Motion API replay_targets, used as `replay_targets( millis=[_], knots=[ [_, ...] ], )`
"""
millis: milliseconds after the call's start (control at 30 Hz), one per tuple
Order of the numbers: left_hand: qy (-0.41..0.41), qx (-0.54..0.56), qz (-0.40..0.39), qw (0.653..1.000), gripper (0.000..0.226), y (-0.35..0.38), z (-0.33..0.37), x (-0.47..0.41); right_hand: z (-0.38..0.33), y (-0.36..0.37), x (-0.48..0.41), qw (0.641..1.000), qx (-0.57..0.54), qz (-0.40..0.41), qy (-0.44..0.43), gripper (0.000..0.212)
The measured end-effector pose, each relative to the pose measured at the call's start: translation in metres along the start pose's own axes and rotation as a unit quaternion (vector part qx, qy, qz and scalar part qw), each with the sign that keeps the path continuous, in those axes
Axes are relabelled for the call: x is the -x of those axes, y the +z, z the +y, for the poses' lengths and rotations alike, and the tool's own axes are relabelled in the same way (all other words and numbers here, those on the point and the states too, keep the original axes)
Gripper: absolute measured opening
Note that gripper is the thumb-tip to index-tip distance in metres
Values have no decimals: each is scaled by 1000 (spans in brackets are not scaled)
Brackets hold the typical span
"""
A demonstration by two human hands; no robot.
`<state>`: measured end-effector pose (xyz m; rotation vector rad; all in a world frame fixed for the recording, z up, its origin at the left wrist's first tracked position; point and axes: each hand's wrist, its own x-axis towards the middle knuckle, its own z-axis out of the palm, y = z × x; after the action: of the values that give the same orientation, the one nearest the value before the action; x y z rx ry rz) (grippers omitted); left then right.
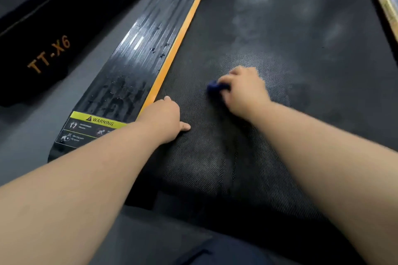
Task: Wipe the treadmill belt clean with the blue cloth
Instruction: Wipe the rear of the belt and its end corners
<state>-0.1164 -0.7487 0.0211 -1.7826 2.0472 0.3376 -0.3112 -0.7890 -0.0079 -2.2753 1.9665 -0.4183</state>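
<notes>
The black textured treadmill belt [290,54] fills the middle and right of the view, with pale dusty smears farther up. My right hand [245,90] presses a bunched dark blue cloth [215,88] onto the belt near its middle; only the cloth's left part shows past my fingers. My left hand [165,118] rests on the belt's left edge beside the orange strip, fingers curled under and thumb pointing right, holding nothing that I can see.
An orange strip [183,34] borders the belt on the left. Beside it lies the ribbed black side rail [137,54] with water drops and a yellow WARNING label [97,121]. A black machine marked TT-X6 [49,54] stands on the grey floor at left.
</notes>
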Motion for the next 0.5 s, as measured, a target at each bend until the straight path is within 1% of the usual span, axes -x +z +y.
replay_targets(
  millis=[67,100,133,167,267,333,367,400,433,500],
  knots=[
    [23,18,-1,1000,77,0,-1,-2,21,-8,-10,989,-1,15,146,34],
    [34,20,1,999,79,-1,-2,-2,20,-6,-7,985,-11,20,170,36],
    [42,13,7,999,80,-2,-2,-2,11,-1,3,986,-18,19,162,36],
    [48,3,15,999,80,-5,-3,-3,-2,6,18,990,-28,14,136,36],
    [56,-17,22,998,76,-6,-1,-7,-43,20,76,996,-82,34,10,31],
    [54,-12,-5,998,74,-5,1,-10,-42,13,83,998,-50,20,-45,32],
    [52,-11,-21,998,74,-5,3,-9,-31,9,75,999,-15,14,-47,32],
    [54,-17,-29,998,73,-6,5,-8,-15,6,63,999,15,19,-20,33],
    [67,-22,-28,997,71,-6,7,-9,0,1,51,999,32,22,34,33],
    [118,-22,-5,993,68,-9,13,-9,26,-5,35,988,35,39,142,33]
  ],
)
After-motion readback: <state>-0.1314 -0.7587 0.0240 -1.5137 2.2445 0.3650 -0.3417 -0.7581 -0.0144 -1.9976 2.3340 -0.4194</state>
